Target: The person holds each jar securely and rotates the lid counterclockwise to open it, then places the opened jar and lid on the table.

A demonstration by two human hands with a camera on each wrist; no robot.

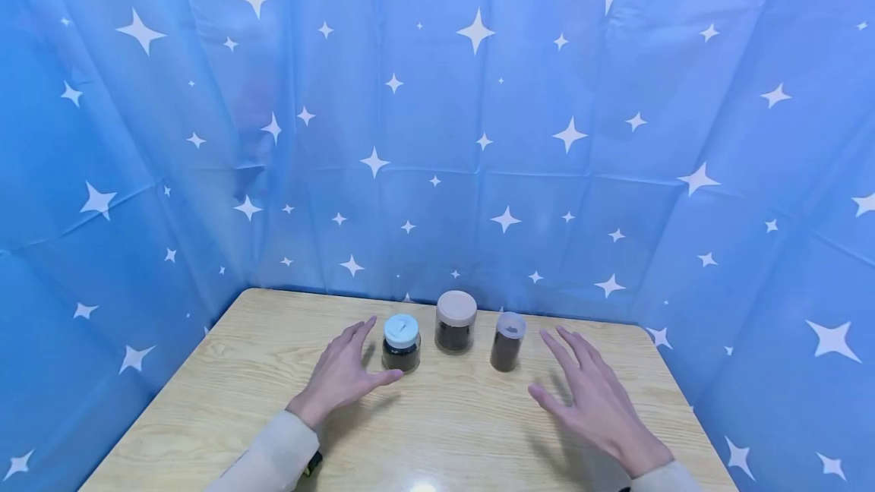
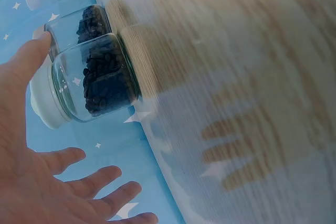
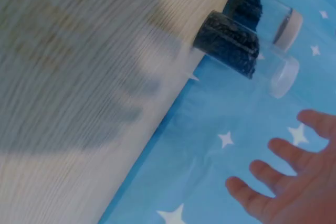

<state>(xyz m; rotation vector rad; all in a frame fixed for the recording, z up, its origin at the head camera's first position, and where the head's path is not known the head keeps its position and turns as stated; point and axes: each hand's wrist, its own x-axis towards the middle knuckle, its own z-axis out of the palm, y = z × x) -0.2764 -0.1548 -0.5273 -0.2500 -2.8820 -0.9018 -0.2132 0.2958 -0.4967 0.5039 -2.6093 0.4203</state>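
The left hand (image 1: 342, 376) has its fingers spread, the blue-lidded jar (image 1: 401, 342) upright just beside them on the counter (image 1: 232, 370); the right hand (image 1: 593, 401), fingers also apart, is near the slim jar (image 1: 507, 346). Both jars look rigid, perhaps slippery, best gripped round the body.

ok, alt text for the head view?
A person's left hand and right hand flank three lidded jars of dark contents on a wooden table, the left beside the blue-lidded jar. A blue starry curtain hangs behind.
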